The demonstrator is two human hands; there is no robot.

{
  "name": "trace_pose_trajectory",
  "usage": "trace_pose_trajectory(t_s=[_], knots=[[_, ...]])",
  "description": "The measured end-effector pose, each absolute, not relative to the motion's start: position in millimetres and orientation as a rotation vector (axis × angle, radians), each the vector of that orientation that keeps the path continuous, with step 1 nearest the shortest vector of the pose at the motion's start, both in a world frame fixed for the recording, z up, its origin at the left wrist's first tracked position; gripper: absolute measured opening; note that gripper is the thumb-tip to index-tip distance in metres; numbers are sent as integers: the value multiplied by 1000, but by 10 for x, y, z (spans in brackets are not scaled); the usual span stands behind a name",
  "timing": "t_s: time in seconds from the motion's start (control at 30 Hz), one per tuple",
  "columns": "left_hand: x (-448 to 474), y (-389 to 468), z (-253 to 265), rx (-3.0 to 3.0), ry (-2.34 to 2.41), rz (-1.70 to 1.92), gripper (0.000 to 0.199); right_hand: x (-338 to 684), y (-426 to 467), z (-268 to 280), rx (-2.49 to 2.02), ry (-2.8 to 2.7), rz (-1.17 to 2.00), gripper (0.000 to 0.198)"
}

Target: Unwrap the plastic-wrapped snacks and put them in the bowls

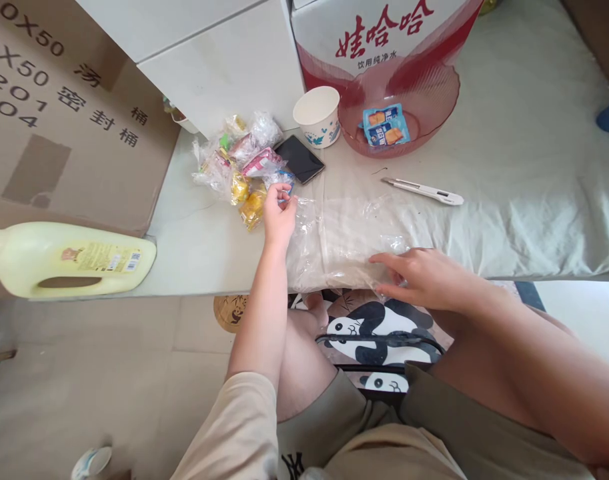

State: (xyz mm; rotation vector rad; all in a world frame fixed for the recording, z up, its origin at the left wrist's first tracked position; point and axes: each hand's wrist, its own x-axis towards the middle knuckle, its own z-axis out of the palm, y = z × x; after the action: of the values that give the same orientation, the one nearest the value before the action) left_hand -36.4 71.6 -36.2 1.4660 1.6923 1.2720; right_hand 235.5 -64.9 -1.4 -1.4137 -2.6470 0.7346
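At the far left a brown cardboard box walls off the side, and a pale yellow bottle lies on its side in front of it, along the near edge of the cloth-covered surface. A strip of cloth runs between the bottle and the left forearm. Farther back, near the foot of a white cabinet, sits a heap of wrapped snacks.

The left hand is at the heap's near right corner, by the far left part of a clear plastic sheet. Its fingers are bent, thumb close to the forefinger — I cannot tell whether they pinch the film. The sheet lies wrinkled between the two hands and reaches the near edge.

Just behind it, a dark phone lies beside the heap; then an upright paper cup stands close by a pink bowl holding blue packets.

The right hand is over the sheet's right side at the near edge, forefinger stretched out and thumb apart from it. Behind that hand lies a white utility knife, well apart from it — beyond its right end the rumpled cloth stretches on.
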Motion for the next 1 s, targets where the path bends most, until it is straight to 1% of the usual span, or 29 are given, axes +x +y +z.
trace_pose_trajectory(t_s=[0.07, 0.1, 0.13, 0.17, 0.27, 0.33, 0.47, 0.53, 0.6, 0.63, 0.67, 0.73, 0.8, 0.87, 0.9, 0.93, 1.0], knots=[[-376, 703, -399, 1496, 1704, 1287, 19, 2387, -695, 30, -1252, -2687, 783, 18], [-379, 697, -422, 1512, 1707, 1287, 18, 2408, -730, 48, -1192, -2713, 830, 18], [-378, 692, -446, 1526, 1710, 1283, 17, 2432, -769, 62, -1175, -2740, 894, 23], [-374, 689, -467, 1537, 1714, 1275, 16, 2457, -807, 70, -1201, -2763, 970, 26], [-343, 696, -505, 1550, 1724, 1258, 15, 2518, -894, 68, -1341, -2777, 1177, 26], [-322, 715, -506, 1547, 1721, 1266, 16, 2529, -913, 66, -1333, -2771, 1212, 27], [-311, 720, -465, 1557, 1715, 1236, 17, 2497, -899, 152, -1321, -2820, 1169, 34], [-316, 647, -416, 1638, 1704, 1206, 18, 2481, -887, 245, -1190, -2797, 1274, 35], [-309, 500, -346, 1768, 1752, 1207, 19, 2468, -867, 324, -997, -2625, 1389, 31], [-296, 405, -304, 1838, 1800, 1214, 19, 2457, -850, 339, -985, -2494, 1368, 29], [-275, 303, -262, 1899, 1852, 1221, 19, 2442, -825, 329, -1050, -2359, 1278, 29], [-216, 107, -180, 2031, 1833, 1161, 15, 2392, -746, 223, -1287, -2129, 961, 29], [-148, -43, -119, 2152, 1657, 949, 12, 2333, -625, 23, -1401, -2041, 684, 27], [-101, -126, -88, 2218, 1459, 683, 14, 2290, -480, -206, -1313, -2133, 576, 33], [-93, -144, -85, 2232, 1398, 572, 18, 2282, -409, -307, -1267, -2197, 552, 38], [-97, -149, -91, 2239, 1366, 486, 26, 2286, -345, -391, -1249, -2249, 532, 44], [-145, -127, -125, 2232, 1376, 367, 47, 2319, -256, -494, -1294, -2316, 504, 54]])
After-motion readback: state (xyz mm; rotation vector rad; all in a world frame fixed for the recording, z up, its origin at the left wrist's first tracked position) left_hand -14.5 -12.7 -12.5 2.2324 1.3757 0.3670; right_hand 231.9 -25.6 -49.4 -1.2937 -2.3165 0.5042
